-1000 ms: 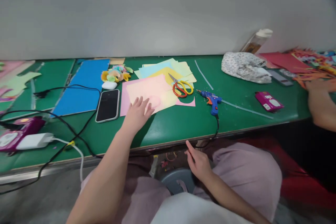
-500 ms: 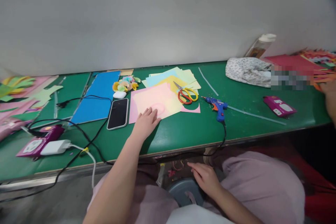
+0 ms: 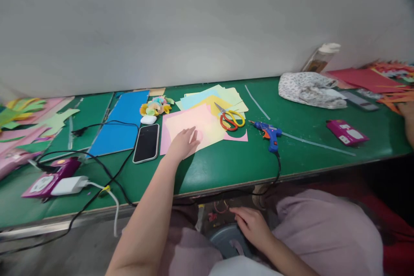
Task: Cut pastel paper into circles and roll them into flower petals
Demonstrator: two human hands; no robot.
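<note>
My left hand (image 3: 183, 143) reaches onto pale pink and cream paper sheets (image 3: 210, 131), fingers spread, touching near a faint pink rounded shape partly hidden by the fingers. Red-and-yellow handled scissors (image 3: 230, 117) lie on the papers' right side. Below them is a pink paper offcut (image 3: 237, 136) with a curved cut edge. My right hand (image 3: 252, 225) hangs in front of the table edge above a grey bucket (image 3: 228, 239), fingers loosely extended and holding nothing. Farther right on the table rests a blue glue gun (image 3: 270, 133) with its black cord hanging over the edge.
Left of the papers are a phone (image 3: 146, 143), a white case (image 3: 148, 120), paper flowers (image 3: 157, 106) and a blue board (image 3: 119, 123). Cords run from a purple power strip (image 3: 51, 177). Another person's hand (image 3: 407, 114) is at far right, near a purple box-like block (image 3: 346, 132).
My left hand has shifted slightly forward over the pink paper, its fingers now covering part of the rounded shape. My right hand stays nearly in place. The view has tilted a little.
</note>
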